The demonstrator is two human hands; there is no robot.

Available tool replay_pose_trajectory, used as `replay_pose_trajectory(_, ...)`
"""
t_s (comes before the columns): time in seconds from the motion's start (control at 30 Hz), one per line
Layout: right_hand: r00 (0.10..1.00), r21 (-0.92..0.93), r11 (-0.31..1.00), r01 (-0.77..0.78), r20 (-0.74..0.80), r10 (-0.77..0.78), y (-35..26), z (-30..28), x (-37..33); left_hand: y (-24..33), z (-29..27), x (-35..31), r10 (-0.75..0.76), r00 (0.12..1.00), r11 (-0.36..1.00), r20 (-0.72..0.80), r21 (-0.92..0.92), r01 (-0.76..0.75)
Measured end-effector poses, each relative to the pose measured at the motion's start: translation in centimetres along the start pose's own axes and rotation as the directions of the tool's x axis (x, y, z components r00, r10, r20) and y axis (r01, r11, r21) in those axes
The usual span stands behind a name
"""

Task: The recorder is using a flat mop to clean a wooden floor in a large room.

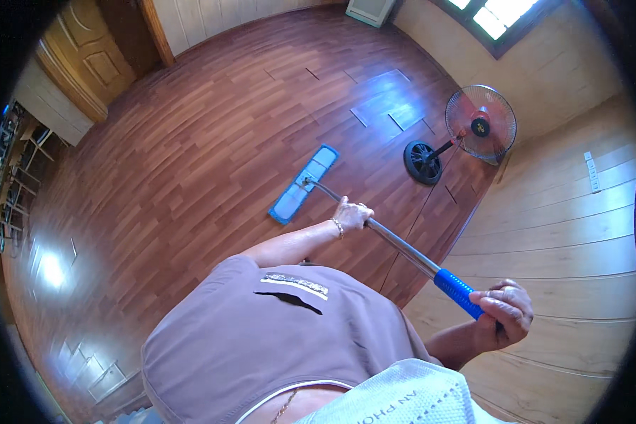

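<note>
A flat mop with a metal pole runs slantwise across in front of me. My left hand, with a bracelet at the wrist, is closed around the pole's lower part. Up at the top end, my right hand grips the blue ribbed handle, its fingers wrapped over the end. The mop's wide head, pale with a blue fringe, lies flat on the brown wood-look floor, ahead of my left hand.
A standing fan with a round black base stands right of the mop head, near the wall. At the far left are a wooden door and a rack with several items. A window is at the upper right.
</note>
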State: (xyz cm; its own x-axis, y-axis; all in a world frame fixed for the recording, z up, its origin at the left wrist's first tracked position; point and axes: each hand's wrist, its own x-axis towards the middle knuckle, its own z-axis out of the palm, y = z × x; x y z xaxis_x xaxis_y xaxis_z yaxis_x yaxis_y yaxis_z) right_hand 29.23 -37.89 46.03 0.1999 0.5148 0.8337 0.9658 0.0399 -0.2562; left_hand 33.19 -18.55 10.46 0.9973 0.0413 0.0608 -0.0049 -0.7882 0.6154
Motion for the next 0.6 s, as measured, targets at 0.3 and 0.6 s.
replay_pose_trajectory(0.3, 0.993, 0.313, 0.945, 0.098, -0.099, -0.070, 1.7, 2.4, 0.8, -1.0, -1.9, -8.2, -0.274, 0.953, 0.962, -0.125, -0.043, 0.271)
replay_pose_trajectory(0.6, 0.813, 0.749, 0.654, 0.108, 0.312, -0.492, 7.6, 2.8, 4.0, -0.7, -2.1, -13.3, -0.508, 0.767, 0.840, -0.392, -0.028, 0.542)
